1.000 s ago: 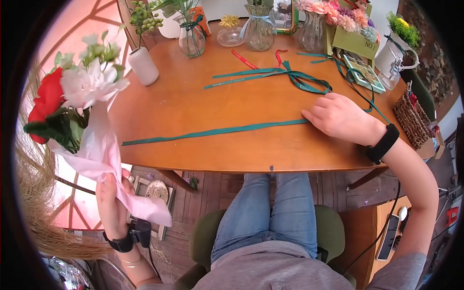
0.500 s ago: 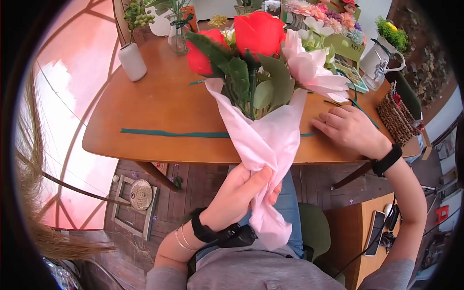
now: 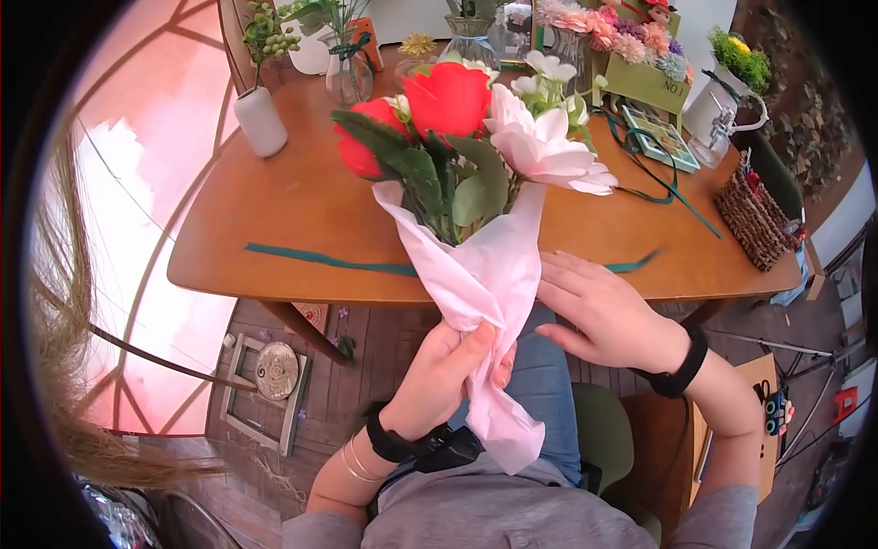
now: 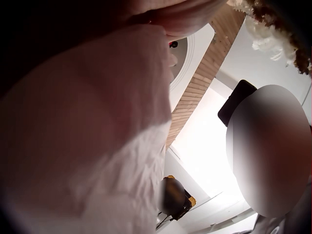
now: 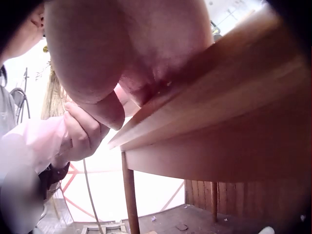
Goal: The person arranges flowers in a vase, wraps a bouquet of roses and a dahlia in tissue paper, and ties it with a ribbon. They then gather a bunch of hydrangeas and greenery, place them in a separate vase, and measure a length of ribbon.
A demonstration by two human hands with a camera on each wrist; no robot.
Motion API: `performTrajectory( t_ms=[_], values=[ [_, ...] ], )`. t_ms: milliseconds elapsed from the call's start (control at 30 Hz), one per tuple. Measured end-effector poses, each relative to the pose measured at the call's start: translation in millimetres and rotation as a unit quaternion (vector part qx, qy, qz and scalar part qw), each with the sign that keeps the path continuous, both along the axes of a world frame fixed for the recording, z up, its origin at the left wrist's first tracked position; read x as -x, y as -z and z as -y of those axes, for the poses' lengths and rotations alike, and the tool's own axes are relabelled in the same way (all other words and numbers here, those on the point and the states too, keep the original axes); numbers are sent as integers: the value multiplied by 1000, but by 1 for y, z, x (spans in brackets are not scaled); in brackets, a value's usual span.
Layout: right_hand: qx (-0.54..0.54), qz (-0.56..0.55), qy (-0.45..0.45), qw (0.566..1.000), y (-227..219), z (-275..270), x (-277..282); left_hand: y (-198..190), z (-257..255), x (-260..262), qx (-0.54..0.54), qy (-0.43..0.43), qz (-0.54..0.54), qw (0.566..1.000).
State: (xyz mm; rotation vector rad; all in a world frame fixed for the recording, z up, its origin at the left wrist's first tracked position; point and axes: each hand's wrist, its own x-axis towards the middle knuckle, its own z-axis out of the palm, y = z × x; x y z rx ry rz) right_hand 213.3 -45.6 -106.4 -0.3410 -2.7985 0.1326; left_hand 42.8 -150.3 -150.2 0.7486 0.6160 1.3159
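My left hand [image 3: 437, 371] grips a bouquet [image 3: 448, 105] by its pale pink wrapping [image 3: 476, 284], thumb across the gathered paper. Red flowers, a pale pink flower and green leaves rise from the wrap; its tail hangs below the hand. In the left wrist view the blurred pink paper [image 4: 97, 146] fills much of the picture. Beside the wrap, my right hand [image 3: 613, 316] is at the table's front edge, fingers extended and thumb apart. A dark green ribbon [image 3: 320, 261] lies along the table, partly hidden behind the bouquet, its right end [image 3: 636, 263] past the right hand.
More green ribbon [image 3: 672, 194] lies at the table's right side by a small pale green box [image 3: 660, 137]. A woven basket [image 3: 757, 210] stands at the right edge. Vases, a white vase [image 3: 261, 121] among them, line the back of the wooden table [image 3: 219, 206].
The left hand has brought the bouquet from the far left to the middle, over the ribbon. The right hand has left the ribbon and moved left to beside the wrapping.
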Motion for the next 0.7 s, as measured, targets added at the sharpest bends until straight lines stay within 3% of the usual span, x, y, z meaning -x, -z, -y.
performTrajectory(
  t_ms=[200, 567, 700],
  values=[
    [-40, -31, -23, 998, 8, -7, -15, 12, -3, -7, 14, 23, 35, 999],
    [-67, -90, 16, 994, 13, -4, -18, 18, -3, -10, 4, 16, 17, 1000],
    [-68, -112, 32, 991, 15, 1, -18, 16, -1, -12, 4, -33, -5, 999]
  ],
)
